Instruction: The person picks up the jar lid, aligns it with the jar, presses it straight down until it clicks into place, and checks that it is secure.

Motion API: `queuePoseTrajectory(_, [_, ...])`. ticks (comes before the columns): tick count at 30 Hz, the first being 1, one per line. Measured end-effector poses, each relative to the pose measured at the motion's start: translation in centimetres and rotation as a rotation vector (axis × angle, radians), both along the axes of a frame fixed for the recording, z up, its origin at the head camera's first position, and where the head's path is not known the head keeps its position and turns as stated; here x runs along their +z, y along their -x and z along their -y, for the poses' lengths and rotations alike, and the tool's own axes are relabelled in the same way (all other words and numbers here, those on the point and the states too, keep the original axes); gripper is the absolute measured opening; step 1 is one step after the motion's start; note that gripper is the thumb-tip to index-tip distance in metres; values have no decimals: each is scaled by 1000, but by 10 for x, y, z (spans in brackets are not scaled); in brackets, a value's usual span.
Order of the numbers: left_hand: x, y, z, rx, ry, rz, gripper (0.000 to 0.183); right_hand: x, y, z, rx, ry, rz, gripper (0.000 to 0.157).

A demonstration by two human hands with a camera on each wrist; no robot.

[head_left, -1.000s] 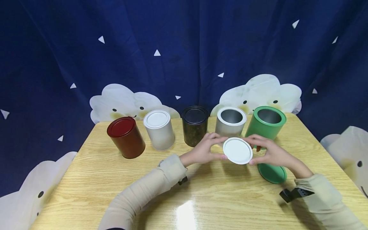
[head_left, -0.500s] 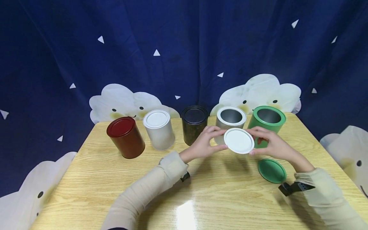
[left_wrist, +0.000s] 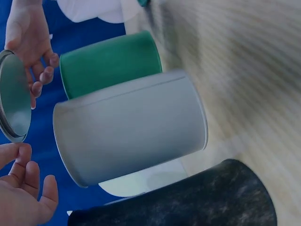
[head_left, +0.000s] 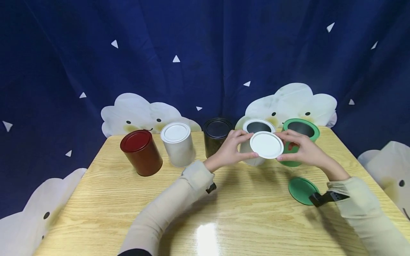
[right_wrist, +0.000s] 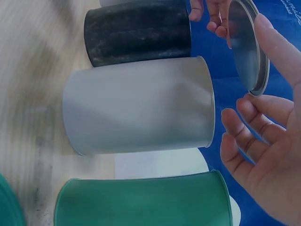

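White lid [head_left: 267,145]: above the rim of the open white can [right_wrist: 141,106], toward its near side, not touching.
Left hand [head_left: 232,147]: thumb and forefinger pinch one edge.
Right hand [head_left: 299,149]: thumb and forefinger pinch the opposite edge.
Good handling: probably both pinches level, lid moved evenly, fingertips clear of the rim.
Inside the open white can: grey wall shows; bottom hidden.
Green can [left_wrist: 110,63]: right of it, uncovered, bottom hidden; green lid [head_left: 301,190] in front.
Black can [head_left: 214,144], lidded white can [head_left: 179,151], red can [head_left: 142,156]: left of it, closed, contents unseen.
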State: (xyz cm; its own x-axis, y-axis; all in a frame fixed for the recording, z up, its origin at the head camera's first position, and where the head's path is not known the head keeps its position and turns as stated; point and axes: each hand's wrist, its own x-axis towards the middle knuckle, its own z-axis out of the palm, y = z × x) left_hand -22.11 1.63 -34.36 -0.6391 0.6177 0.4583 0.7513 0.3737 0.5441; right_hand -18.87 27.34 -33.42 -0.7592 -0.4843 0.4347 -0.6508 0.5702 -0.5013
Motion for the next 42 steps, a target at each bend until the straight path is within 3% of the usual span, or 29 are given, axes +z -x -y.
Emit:
queuePoseTrajectory(8, [8,16,-3,33,6,14,64,9,17,-1,-18,-17,22,67])
queuePoseTrajectory(15, [8,31,-6,47,19,49,63,16,30,-1,-89,42,183,65])
queuePoseTrajectory(20, [10,40,-7,44,70,35,64,16,38,-2,-114,44,256,64])
queuePoseTrajectory(25, [14,46,-8,70,128,16,61,18,45,-4,-75,18,262,65])
queuePoseTrajectory(30, [18,50,-7,123,201,54,62,21,53,-3,-63,-15,289,65])
queuePoseTrajectory(42, [20,63,-9,166,308,104,63,20,74,-3,-101,-62,335,65])
